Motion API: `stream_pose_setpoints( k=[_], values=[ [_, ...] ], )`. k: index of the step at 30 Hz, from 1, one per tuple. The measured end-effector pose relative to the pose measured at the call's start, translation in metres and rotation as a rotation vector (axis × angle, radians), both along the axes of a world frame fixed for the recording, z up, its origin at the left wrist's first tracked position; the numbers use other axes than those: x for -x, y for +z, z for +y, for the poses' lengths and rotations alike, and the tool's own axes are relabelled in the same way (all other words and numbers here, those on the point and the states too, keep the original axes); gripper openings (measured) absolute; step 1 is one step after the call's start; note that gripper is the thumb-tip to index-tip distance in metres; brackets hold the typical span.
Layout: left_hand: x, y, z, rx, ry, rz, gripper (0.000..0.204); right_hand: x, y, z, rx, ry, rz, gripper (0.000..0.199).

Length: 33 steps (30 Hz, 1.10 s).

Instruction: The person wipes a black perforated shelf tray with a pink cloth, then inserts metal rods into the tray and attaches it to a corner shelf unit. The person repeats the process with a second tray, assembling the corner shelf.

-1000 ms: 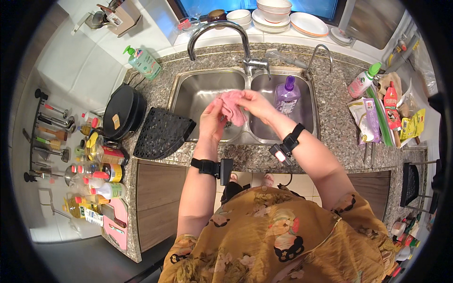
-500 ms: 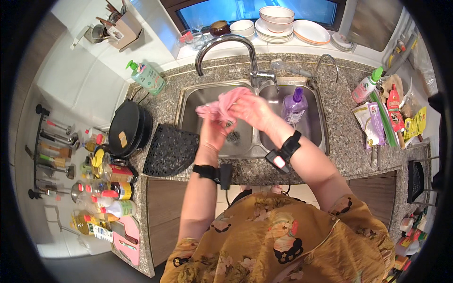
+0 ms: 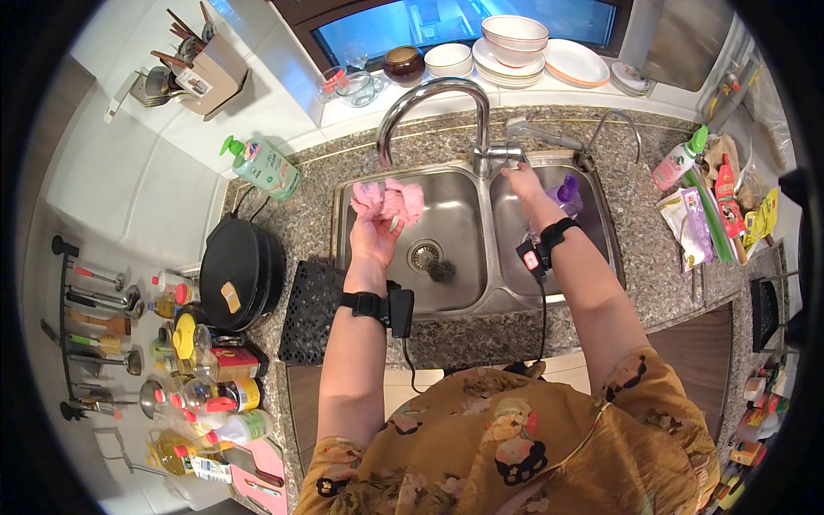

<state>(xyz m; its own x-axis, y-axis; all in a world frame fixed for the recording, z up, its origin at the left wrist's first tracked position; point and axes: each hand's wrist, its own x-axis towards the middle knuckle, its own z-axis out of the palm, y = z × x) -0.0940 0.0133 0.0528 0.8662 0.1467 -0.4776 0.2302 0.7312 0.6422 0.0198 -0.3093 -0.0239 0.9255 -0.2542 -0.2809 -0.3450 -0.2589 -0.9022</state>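
Observation:
A bunched pink cloth rests in my left hand, whose fingers curl under it above the left basin of the steel sink. My right hand reaches up to the tap lever and grips its end. The tall curved tap arches over the left basin, its spout just behind the cloth. Beneath, a dark, wiry scrubber lies beside the drain. In the right basin stands a purple bottle, partly hidden by my right forearm.
Left of the sink are a black perforated mat, a black pan and a green soap bottle. Several sauce bottles line the left counter. Stacked bowls stand on the sill. Packets and a spray bottle sit at right.
My hands have parted. The right one has let go of the cloth and moved to the tap lever; the left keeps the cloth over the left basin. The view has shifted slightly.

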Motion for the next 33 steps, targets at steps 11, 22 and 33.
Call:
stream_pose_setpoints(
  k=[11,22,33],
  values=[
    [-0.051,0.005,0.006,-0.167,-0.376,-0.228,0.043,0.033,0.049,0.126,-0.231,0.584,-0.153,0.042],
    [-0.070,-0.005,0.078,-0.628,-0.478,-0.044,0.032,0.019,0.075,0.154,-0.858,0.443,0.030,0.023],
    [-0.059,-0.017,0.068,-1.297,-0.517,-0.230,0.089,0.022,0.100,0.185,-1.003,0.363,0.193,0.027]
  ],
)
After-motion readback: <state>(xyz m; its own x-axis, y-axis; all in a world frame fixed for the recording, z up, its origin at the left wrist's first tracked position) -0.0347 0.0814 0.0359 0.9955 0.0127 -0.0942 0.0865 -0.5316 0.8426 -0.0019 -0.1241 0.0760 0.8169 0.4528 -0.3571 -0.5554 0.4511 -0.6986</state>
